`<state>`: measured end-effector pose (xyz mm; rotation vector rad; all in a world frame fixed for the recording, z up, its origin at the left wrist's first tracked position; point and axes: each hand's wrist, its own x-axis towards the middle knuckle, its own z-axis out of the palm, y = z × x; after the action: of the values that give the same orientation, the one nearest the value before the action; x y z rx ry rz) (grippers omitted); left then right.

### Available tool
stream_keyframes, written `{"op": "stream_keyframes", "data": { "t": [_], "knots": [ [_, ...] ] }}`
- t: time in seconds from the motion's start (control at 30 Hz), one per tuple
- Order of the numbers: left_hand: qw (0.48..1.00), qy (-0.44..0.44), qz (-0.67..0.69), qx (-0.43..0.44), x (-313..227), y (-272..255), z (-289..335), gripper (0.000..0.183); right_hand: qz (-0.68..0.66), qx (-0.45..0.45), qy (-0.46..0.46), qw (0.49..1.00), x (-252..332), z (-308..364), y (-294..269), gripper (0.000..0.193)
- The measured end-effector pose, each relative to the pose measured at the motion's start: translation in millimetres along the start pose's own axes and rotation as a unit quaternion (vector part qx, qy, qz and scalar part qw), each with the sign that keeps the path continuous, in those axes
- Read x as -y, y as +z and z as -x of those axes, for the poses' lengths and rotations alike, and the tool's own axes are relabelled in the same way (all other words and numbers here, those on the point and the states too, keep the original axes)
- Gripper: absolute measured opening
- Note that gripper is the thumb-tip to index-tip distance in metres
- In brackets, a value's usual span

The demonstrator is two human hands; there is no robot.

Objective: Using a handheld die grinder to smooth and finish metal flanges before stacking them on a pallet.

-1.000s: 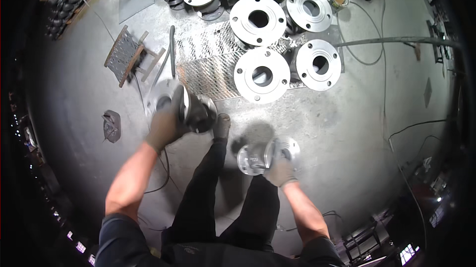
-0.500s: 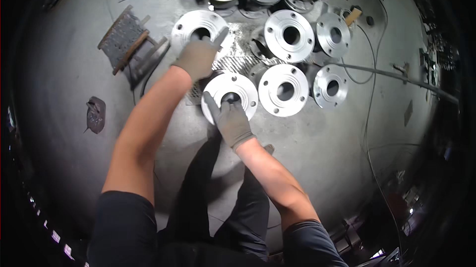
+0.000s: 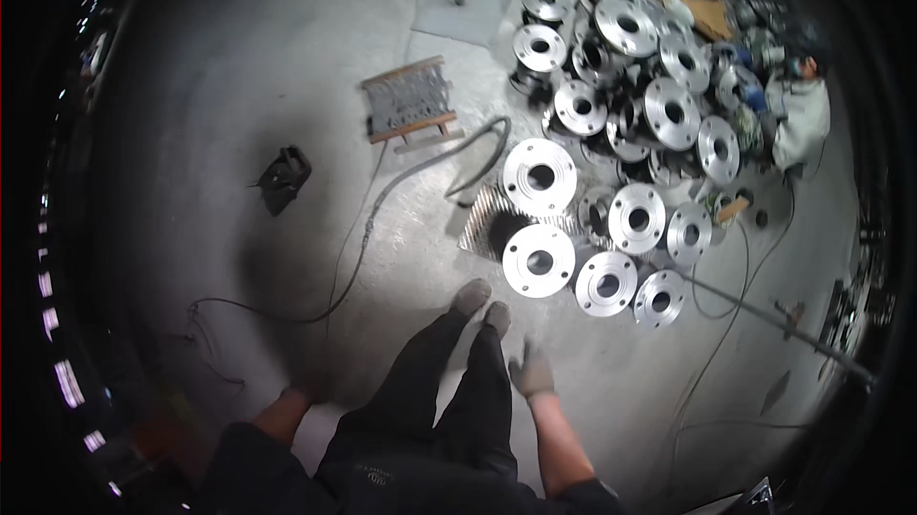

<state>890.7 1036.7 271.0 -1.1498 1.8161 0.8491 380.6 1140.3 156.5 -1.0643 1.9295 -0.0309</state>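
My right hand (image 3: 532, 374), in a grey glove, hangs above the floor to the right of my legs. Its thumb and fingers are apart and hold nothing. My left hand (image 3: 310, 383) is low on the left, dark and smeared, so its fingers cannot be made out. Ahead of my feet stand flanged metal pipe fittings with round, bolt-holed faces up. The nearest flanged fitting (image 3: 540, 283) is beyond my shoes, and another flanged fitting (image 3: 521, 181) stands behind it. Neither hand touches them. More flanged fittings (image 3: 619, 236) stand to their right.
A ridged metal plate (image 3: 478, 228) lies under the fittings. A large pile of flanged fittings (image 3: 626, 42) fills the far right, beside a person (image 3: 800, 118). A hose (image 3: 368, 238) curves over the floor. A small wood-edged stool (image 3: 411, 102) and a long bar (image 3: 778, 326) are nearby.
Both hands have left the flanged fittings and drawn back toward my body, the left one to the far lower left. The view has shifted, showing more floor and the pile at the right.
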Motion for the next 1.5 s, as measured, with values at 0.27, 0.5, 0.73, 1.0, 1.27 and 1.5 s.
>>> {"op": "stream_keyframes", "data": {
  "t": [0.27, 0.5, 0.73, 1.0, 1.27, 1.5],
  "knots": [
    [0.998, 0.012, 0.039, -0.056, 31.6, 144.7, 202.3, 0.019, 0.168, 0.372, 0.095, 0.908, -117.4, 139.0, -29.0, 0.081],
    [0.750, 0.036, 0.594, -0.289, 94.4, 102.7, 94.6, 0.023, 0.095, -0.028, 0.033, 0.995, 53.2, 10.1, -141.4, 0.060],
    [0.883, -0.013, -0.099, -0.459, 286.1, -44.0, 18.5, 0.014, -0.038, -0.013, -0.118, 0.992, 310.3, -30.5, -150.8, 0.062],
    [0.726, 0.151, 0.425, -0.519, 443.9, -313.5, 12.7, 0.036, 0.156, 0.176, 0.036, 0.971, 368.1, -105.8, -118.0, 0.063],
    [0.685, 0.120, -0.172, -0.698, 393.5, -808.2, 225.0, 0.037, -0.008, 0.067, 0.053, 0.996, 527.2, -281.6, -104.6, 0.054],
    [0.699, 0.110, 0.075, -0.702, 355.7, -977.5, 72.2, 0.034, -0.096, 0.087, -0.162, 0.978, 705.4, -346.9, -151.0, 0.063]
  ]
}}
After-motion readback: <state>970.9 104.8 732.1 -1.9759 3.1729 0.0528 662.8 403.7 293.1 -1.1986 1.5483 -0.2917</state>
